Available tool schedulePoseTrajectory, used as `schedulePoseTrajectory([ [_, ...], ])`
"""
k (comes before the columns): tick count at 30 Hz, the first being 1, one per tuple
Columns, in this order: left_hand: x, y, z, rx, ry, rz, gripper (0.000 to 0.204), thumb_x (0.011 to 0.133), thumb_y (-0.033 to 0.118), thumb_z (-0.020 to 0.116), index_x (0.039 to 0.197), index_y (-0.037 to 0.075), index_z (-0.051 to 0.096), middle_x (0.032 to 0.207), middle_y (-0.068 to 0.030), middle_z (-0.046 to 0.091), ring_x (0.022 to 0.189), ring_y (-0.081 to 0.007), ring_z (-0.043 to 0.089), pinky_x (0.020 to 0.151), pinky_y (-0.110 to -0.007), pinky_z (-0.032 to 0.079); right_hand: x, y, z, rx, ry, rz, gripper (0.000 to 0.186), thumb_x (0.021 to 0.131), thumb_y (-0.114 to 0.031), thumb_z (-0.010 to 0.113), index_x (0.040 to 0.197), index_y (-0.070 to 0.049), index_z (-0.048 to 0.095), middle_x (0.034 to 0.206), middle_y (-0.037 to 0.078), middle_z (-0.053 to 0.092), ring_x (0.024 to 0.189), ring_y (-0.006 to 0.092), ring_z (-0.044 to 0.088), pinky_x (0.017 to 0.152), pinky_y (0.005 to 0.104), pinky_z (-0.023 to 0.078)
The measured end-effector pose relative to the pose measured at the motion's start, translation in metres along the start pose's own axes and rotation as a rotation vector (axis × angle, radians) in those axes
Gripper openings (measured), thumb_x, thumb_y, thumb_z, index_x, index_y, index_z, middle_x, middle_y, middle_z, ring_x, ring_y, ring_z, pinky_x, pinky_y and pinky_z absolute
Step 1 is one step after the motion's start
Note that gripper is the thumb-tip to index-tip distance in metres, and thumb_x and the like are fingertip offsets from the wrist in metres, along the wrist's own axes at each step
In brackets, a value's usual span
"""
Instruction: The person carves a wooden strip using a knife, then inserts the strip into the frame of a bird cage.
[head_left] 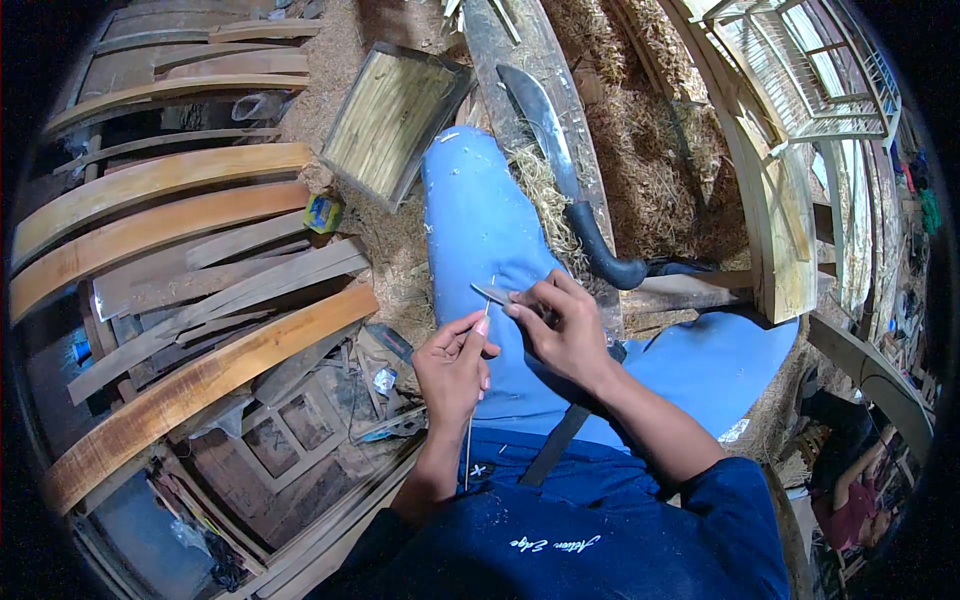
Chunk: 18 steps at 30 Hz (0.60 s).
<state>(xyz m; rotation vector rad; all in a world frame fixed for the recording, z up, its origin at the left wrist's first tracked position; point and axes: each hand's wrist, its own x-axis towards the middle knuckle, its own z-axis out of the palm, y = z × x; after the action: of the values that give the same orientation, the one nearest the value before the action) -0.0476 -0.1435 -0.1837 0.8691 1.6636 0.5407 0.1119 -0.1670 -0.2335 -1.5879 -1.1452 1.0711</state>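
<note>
Over my blue-trousered lap, my left hand (pixel 455 362) pinches a thin pale wooden stick (pixel 468 448) between thumb and fingers. The stick's lower end runs down past my wrist toward my dark shirt. My right hand (pixel 566 328) grips a small knife, its handle hidden in the closed fingers. The knife's short blade (pixel 487 293) points left and crosses the stick just above my left fingertips. Beyond my hands a large curved machete (pixel 545 125) lies on a plank, its black handle (pixel 600 245) nearest my right hand. Thin shavings (pixel 540 200) are heaped beside it.
A framed panel of pale slats (pixel 385 125) lies ahead on the left. Long boards (pixel 215 395) are stacked at the left. A slatted wooden frame (pixel 845 115) stands at the upper right. Another person (pixel 860 490) sits at the lower right. Sawdust (pixel 645 190) covers the ground ahead.
</note>
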Motion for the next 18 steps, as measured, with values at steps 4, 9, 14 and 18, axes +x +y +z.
schedulePoseTrajectory([
  [4,-0.001,0.001,0.001,-0.022,-0.007,0.016,0.024,0.097,0.015,0.069,0.113,-0.003,0.068,0.072,-0.0115,0.068,0.039,-0.0066,0.048,0.034,-0.022,0.033,-0.003,-0.004,-0.001,0.001,0.023,0.025,0.015,0.087,-0.020,0.077,0.093,-0.006,0.073,0.082,0.012,0.058,0.067,0.0299,0.062,0.059,0.0420,0.049],
  [9,-0.001,0.002,0.004,-0.021,-0.011,0.041,0.024,0.097,0.014,0.069,0.111,-0.005,0.068,0.071,-0.0114,0.068,0.039,-0.0062,0.048,0.034,-0.022,0.032,0.000,0.000,0.002,-0.043,0.061,0.036,0.016,0.087,-0.020,0.076,0.093,-0.006,0.073,0.082,0.012,0.058,0.068,0.0302,0.062,0.060,0.0423,0.049],
  [14,0.000,0.002,0.005,-0.033,-0.006,0.035,0.024,0.097,0.014,0.069,0.111,-0.006,0.067,0.071,-0.0107,0.067,0.038,-0.0061,0.047,0.034,-0.022,0.032,0.008,0.002,0.000,-0.100,0.098,0.047,0.015,0.088,-0.020,0.076,0.092,-0.006,0.072,0.081,0.012,0.057,0.067,0.0306,0.062,0.059,0.0429,0.049],
  [18,-0.001,0.001,0.001,-0.053,0.003,0.035,0.023,0.097,0.013,0.070,0.110,-0.005,0.068,0.070,-0.0107,0.067,0.038,-0.0063,0.048,0.034,-0.022,0.031,0.001,-0.005,-0.003,-0.017,0.040,-0.017,0.015,0.088,-0.019,0.076,0.092,-0.005,0.072,0.082,0.012,0.057,0.066,0.0309,0.062,0.059,0.0427,0.049],
])
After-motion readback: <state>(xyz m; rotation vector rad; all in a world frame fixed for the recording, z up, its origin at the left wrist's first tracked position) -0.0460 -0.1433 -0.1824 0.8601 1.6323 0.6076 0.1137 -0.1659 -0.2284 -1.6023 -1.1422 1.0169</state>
